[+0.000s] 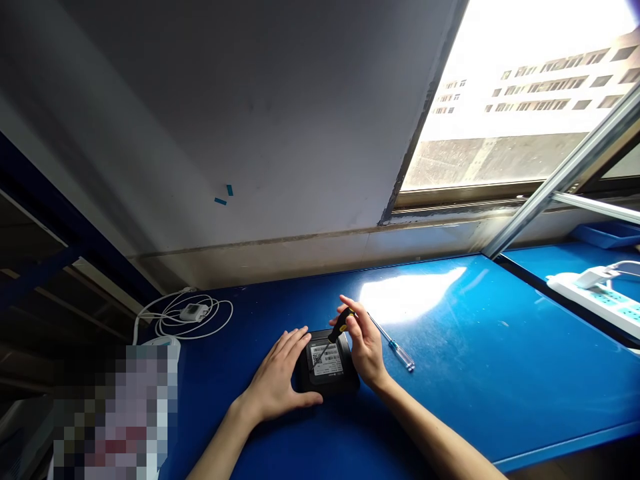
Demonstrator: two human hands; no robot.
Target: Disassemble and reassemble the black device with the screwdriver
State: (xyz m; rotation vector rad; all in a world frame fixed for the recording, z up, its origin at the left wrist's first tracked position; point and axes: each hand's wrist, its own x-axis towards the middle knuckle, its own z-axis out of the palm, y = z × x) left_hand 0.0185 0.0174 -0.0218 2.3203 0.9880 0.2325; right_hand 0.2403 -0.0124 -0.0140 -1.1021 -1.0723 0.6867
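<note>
A black box-like device [336, 385] with a white printed label [327, 360] lies on the blue table. My left hand [280, 377] rests against its left side, fingers spread, thumb at the near edge. In my right hand [365, 340] is a black and yellow screwdriver [340, 325], held tilted over the device. Its thin shaft points down to the left, its tip at the label's left side. A second screwdriver [401, 355] with a clear handle lies on the table just right of my right hand.
White cables with an adapter [194, 312] lie coiled at the back left. A pixelated object [120, 413] is at the lower left. A white power strip [600, 297] and blue tray [607, 234] are at the right, beyond a metal post [560, 177].
</note>
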